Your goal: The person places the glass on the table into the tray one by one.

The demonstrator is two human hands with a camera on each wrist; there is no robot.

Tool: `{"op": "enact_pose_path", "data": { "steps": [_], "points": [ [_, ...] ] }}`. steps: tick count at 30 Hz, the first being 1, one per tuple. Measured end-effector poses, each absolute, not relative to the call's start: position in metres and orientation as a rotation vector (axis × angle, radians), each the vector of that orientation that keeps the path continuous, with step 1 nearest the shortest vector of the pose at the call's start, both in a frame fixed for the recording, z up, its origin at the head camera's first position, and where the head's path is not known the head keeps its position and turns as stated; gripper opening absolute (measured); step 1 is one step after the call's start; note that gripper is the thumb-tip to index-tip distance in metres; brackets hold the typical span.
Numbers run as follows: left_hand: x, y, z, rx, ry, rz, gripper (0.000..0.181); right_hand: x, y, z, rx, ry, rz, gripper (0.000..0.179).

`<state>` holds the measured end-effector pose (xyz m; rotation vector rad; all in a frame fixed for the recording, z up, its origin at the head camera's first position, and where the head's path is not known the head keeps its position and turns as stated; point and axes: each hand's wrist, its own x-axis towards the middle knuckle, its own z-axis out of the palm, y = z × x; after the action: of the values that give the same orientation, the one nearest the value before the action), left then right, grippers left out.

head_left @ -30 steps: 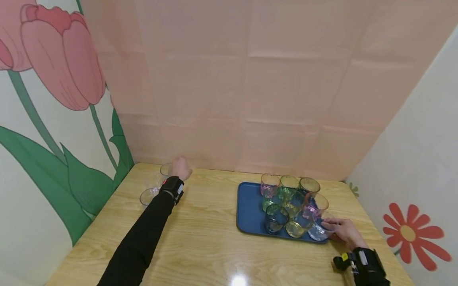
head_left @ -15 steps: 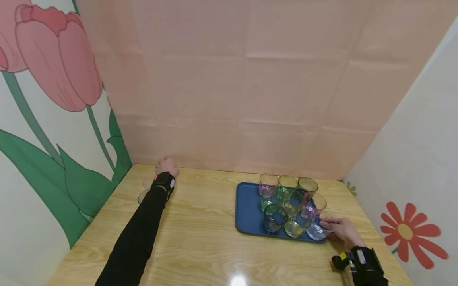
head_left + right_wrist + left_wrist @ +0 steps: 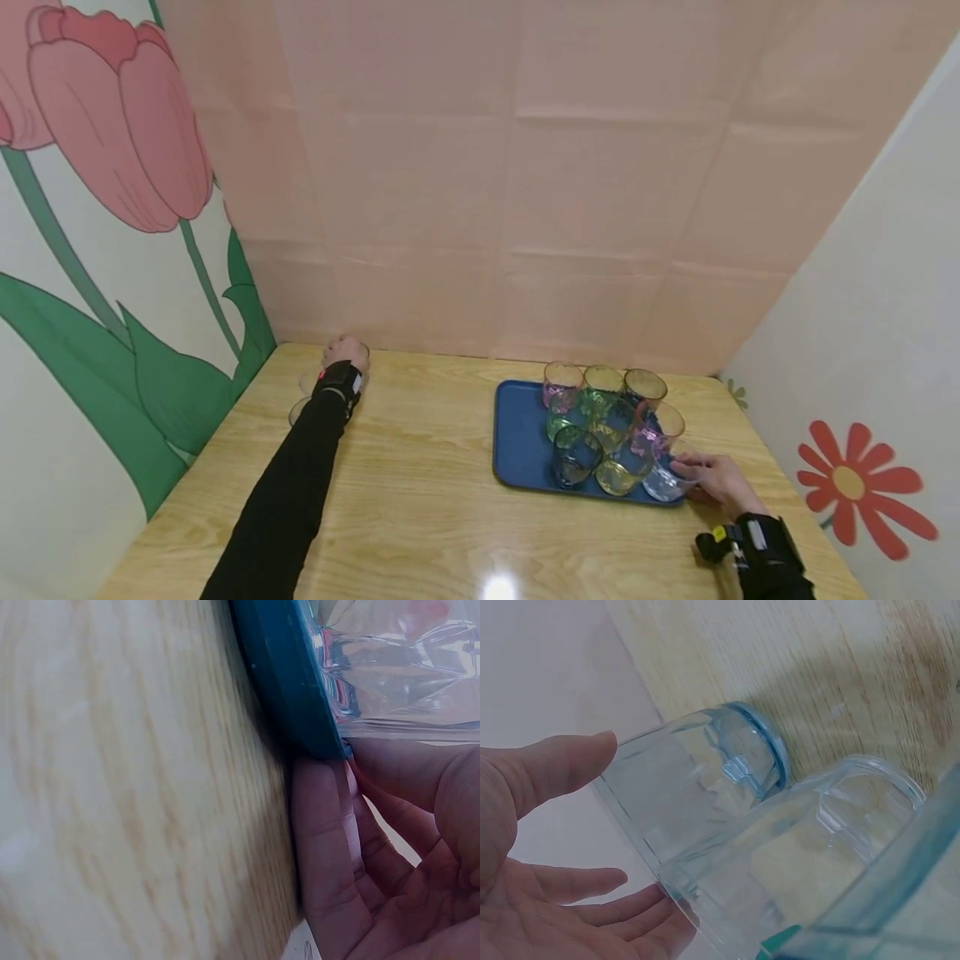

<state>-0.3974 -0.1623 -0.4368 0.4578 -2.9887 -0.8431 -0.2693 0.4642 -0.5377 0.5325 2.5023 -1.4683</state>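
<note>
At the table's back left my left hand (image 3: 347,352) is at the mouth of a clear, blue-tinted drinking glass (image 3: 739,769). In the left wrist view the thumb is by its rim and the fingers extend across the other side, loosely spread. A second clear glass (image 3: 832,814) stands close beside it, and the edge of a third shows nearer the camera. At the right, my right hand (image 3: 716,482) pinches the near right corner of a blue tray (image 3: 517,433), thumb at the rim and fingers underneath. Just inside that corner stands a clear glass (image 3: 663,479).
Several coloured glasses stand close together on the tray, among them a dark blue glass (image 3: 576,458), a yellow glass (image 3: 618,475) and a pink glass (image 3: 562,383). Wooden table (image 3: 420,467) lies between the tray and my left arm. Walls border the table behind and at both sides.
My left hand has moved left along the back edge to the clear glasses, covering the rearmost one in the head view, then nearly stopped. My right hand keeps its hold on the tray corner.
</note>
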Motion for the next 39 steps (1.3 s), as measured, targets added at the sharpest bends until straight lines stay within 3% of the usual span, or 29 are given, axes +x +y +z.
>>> {"op": "enact_pose_path", "data": {
  "steps": [10,21,30,36,39],
  "points": [
    [-0.409,-0.165,-0.448,0.444,-3.085,-0.72,0.046,-0.268,0.465,-0.537,0.513,2.489,-1.502,0.037],
    [-0.405,-0.162,-0.447,0.313,-2.975,-0.773,0.072,-0.269,0.465,-0.539,0.513,2.514,-1.476,0.039],
    [-0.405,-0.145,-0.442,0.235,-2.769,-0.831,0.067,-0.268,0.465,-0.541,0.519,2.525,-1.485,0.04],
    [-0.404,-0.131,-0.442,0.289,-2.67,-0.997,0.086,-0.267,0.464,-0.54,0.523,2.527,-1.49,0.039],
    [-0.402,-0.125,-0.444,0.313,-2.667,-1.04,0.086,-0.268,0.464,-0.54,0.5,2.538,-1.481,0.039]
  ]
}}
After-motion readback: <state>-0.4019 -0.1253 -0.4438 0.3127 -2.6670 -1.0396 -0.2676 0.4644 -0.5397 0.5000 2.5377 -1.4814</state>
